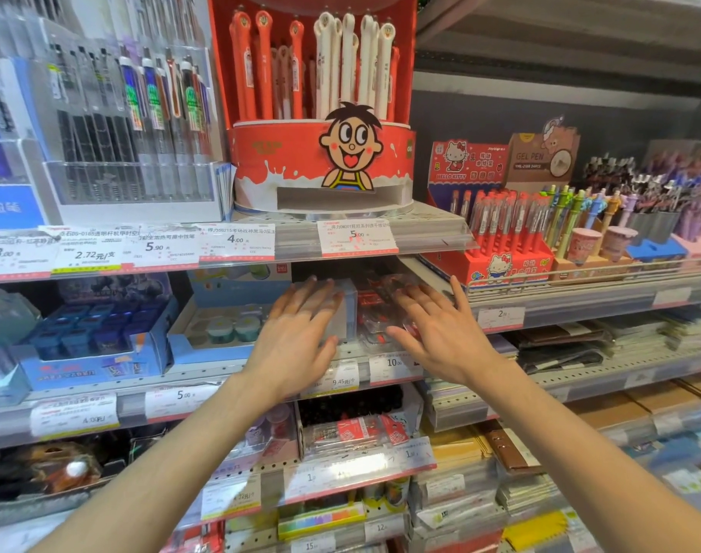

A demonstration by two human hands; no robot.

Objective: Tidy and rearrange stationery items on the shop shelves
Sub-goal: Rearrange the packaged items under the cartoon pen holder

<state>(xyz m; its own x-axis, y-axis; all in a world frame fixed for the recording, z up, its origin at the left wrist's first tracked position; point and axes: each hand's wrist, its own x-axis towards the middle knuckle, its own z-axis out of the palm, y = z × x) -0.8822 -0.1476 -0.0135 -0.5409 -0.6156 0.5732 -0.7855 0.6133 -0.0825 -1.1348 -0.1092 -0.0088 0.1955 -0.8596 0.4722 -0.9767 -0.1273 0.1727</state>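
Observation:
On the second shelf stands a clear plastic box (347, 313) with pale contents, and right of it clear packs of red stationery (375, 313). My left hand (301, 333) lies flat against the front of the clear box, fingers straight and spread. My right hand (436, 329) reaches over the red packs with its fingers spread, touching or just above them; which one I cannot tell. Both hands are blurred. Neither hand grips anything.
A round red pen display (325, 161) with a cartoon face stands on the shelf above. Left of the hands are a blue tray of tape rolls (221, 329) and a blue box (97, 341). Hello Kitty pens (496, 233) stand to the right. Price tags (392, 367) line the shelf edges.

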